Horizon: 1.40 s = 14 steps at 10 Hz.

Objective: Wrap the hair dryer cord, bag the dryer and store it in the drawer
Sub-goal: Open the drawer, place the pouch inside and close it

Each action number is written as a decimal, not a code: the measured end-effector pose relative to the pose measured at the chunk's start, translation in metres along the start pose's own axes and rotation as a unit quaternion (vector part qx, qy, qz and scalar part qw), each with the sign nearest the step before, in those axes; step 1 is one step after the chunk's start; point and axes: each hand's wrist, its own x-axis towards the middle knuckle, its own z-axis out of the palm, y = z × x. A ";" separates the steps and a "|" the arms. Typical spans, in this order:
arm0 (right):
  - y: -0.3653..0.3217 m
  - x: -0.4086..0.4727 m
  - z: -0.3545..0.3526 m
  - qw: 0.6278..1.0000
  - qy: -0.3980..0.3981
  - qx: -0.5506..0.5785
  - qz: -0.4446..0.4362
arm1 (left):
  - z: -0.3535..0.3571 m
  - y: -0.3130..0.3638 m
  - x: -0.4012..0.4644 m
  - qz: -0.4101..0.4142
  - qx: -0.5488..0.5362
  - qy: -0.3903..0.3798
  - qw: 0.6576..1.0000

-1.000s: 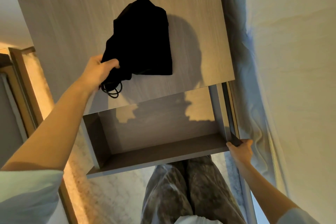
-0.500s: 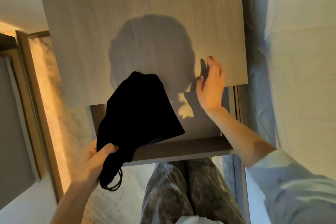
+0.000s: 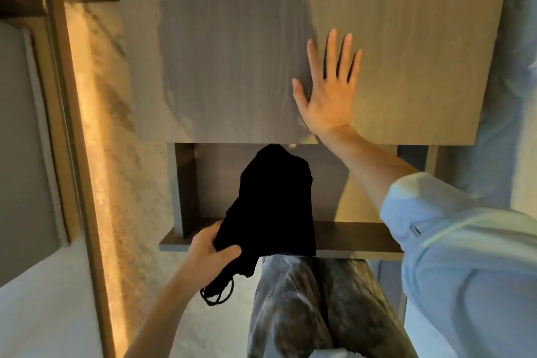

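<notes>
My left hand [image 3: 213,250] grips the gathered neck of a black drawstring bag [image 3: 273,200], whose looped cords [image 3: 218,289] hang below my fist. The bulging bag hangs over the open drawer [image 3: 186,183], its body across the drawer's front panel [image 3: 357,237]. Whatever is in the bag is hidden by the cloth. My right hand [image 3: 329,87] lies flat with fingers spread on the wooden top [image 3: 406,38] of the cabinet, above the drawer opening.
A white bed [image 3: 520,73] runs along the right side of the cabinet. A lit marble strip and wooden frame [image 3: 72,125] stand to the left. My knees in grey patterned trousers [image 3: 319,308] are just below the drawer front.
My left hand lifted the bag off the cabinet top and brought it down over the open drawer. My right hand left the drawer's corner and now rests flat on the top.
</notes>
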 end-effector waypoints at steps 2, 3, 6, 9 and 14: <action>-0.001 0.001 0.001 1.000 0.012 -0.004 0.004 | 0.023 -0.007 0.072 0.020 0.085 -0.051 0.995; -0.002 0.002 0.002 1.000 0.018 -0.006 0.005 | 0.031 -0.008 0.107 0.000 0.096 -0.112 0.989; -0.003 0.003 0.004 0.999 0.033 -0.008 0.001 | 0.046 -0.024 0.145 -0.020 0.166 -0.119 0.979; -0.002 0.003 0.006 0.999 0.044 -0.009 0.003 | 0.038 -0.044 0.145 -0.067 0.167 -0.100 0.979; -0.047 -0.007 0.017 0.999 0.032 0.000 0.002 | -0.032 -0.089 0.057 -0.128 -0.004 0.449 0.884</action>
